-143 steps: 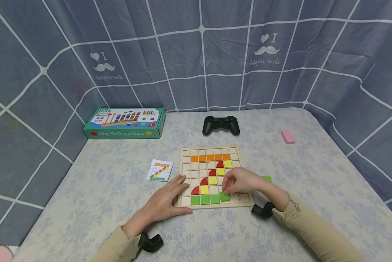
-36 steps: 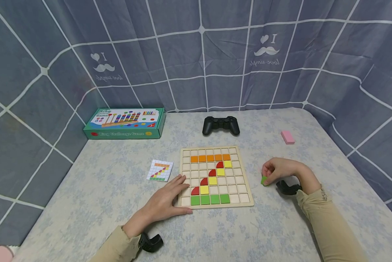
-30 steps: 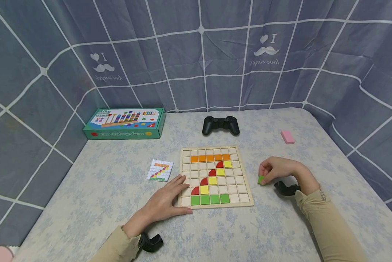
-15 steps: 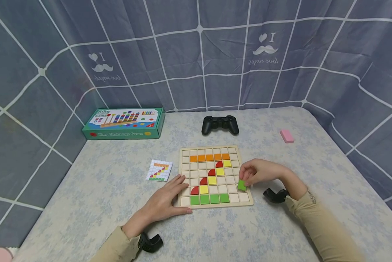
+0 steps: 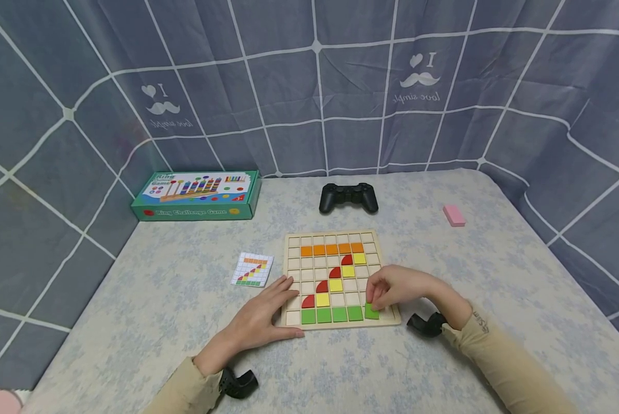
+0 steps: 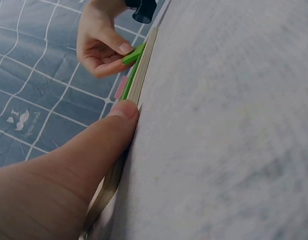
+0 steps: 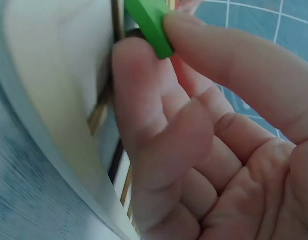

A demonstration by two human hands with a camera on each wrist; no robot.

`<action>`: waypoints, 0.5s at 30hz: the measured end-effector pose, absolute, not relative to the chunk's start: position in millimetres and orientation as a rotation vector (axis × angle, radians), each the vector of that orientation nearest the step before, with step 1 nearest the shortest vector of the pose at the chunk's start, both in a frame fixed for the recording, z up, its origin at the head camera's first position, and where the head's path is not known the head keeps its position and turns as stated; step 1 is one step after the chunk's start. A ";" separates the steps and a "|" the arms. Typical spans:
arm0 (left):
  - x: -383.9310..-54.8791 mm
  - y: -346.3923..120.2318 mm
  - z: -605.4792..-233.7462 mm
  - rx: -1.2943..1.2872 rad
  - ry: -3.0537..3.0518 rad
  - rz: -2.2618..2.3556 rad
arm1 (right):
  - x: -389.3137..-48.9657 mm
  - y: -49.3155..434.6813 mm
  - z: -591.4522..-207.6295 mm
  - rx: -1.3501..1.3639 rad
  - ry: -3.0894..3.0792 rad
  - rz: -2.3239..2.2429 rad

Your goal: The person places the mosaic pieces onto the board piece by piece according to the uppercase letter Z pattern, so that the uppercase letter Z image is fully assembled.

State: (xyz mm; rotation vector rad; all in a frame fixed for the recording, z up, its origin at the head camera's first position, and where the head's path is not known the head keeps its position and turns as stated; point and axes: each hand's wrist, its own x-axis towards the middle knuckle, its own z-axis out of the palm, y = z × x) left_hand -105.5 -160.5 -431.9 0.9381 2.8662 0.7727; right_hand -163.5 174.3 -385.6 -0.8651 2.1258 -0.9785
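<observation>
My right hand (image 5: 399, 287) pinches a square green tile (image 5: 372, 311) between thumb and fingers, over the bottom row of the wooden grid board (image 5: 293, 261). In the right wrist view the green tile (image 7: 151, 25) is tilted at the fingertips. Several green tiles (image 5: 338, 314) lie in that row, just left of the held one. Orange tiles (image 5: 332, 249) fill part of an upper row, and a diagonal of red quarter-round tiles and yellow tiles (image 5: 335, 285) runs between. My left hand (image 5: 260, 313) rests with fingers spread on the board's left edge, thumb along its front edge.
A small pattern card (image 5: 252, 269) lies left of the board. Behind stand a green game box (image 5: 197, 195) at the left and a black game controller (image 5: 348, 198) in the middle. A pink block (image 5: 453, 215) lies at the right. Grid-patterned curtain surrounds the table.
My right hand set one green tile in the bottom row, picked up another from right of the board, and carried it left over the cell beside the row. My left hand stays put.
</observation>
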 end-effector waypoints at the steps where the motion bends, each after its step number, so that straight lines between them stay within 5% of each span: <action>1: -105.5 -160.6 -431.8 0.938 2.867 0.771 | -162.6 173.6 -386.1 -0.869 2.138 -0.971; 15: -104.6 -159.6 -429.1 0.949 2.865 0.694 | -146.7 177.2 -393.6 -0.893 2.381 -0.874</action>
